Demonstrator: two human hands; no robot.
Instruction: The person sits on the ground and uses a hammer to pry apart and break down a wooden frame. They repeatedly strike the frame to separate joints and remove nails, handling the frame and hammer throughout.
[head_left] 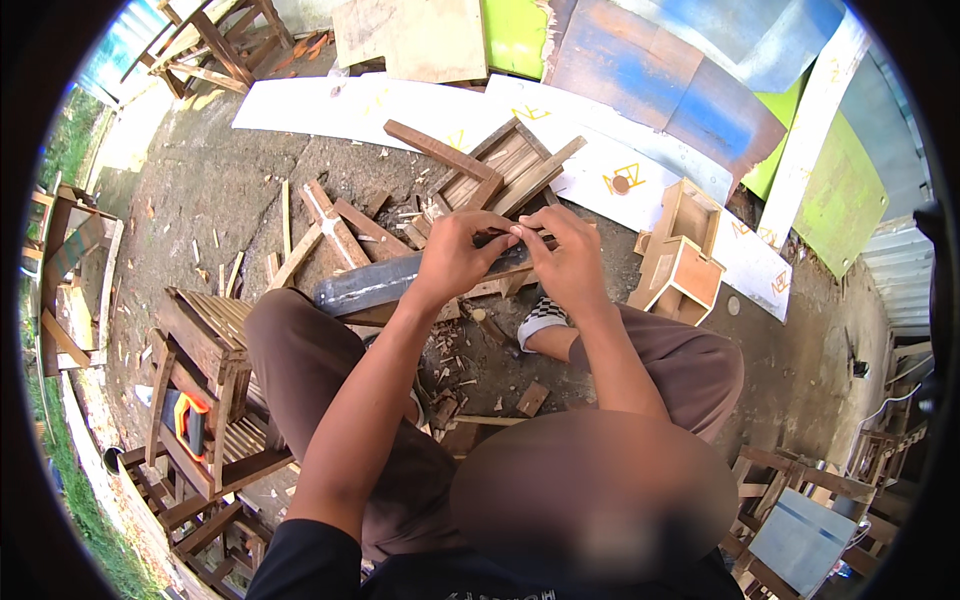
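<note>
My left hand point(458, 252) and my right hand point(568, 258) meet in front of me, thumbs and fingertips pinched close together. Whatever sits between the fingertips is too small and too covered to name. Just beneath both hands runs a long dark grey board point(372, 284) with a pale streak, lying across low wood in front of my knees. Beyond the fingers lie a shallow wooden tray-like frame point(512, 152) and a brown wooden bar point(432, 150).
Wooden offcuts point(345, 232) and shavings litter the ground. At the right stand small wooden boxes point(690, 270). A slatted wooden stool point(205, 335) and an orange-handled saw point(190, 415) are at my left. White sheets point(335, 108) with yellow marks lie ahead.
</note>
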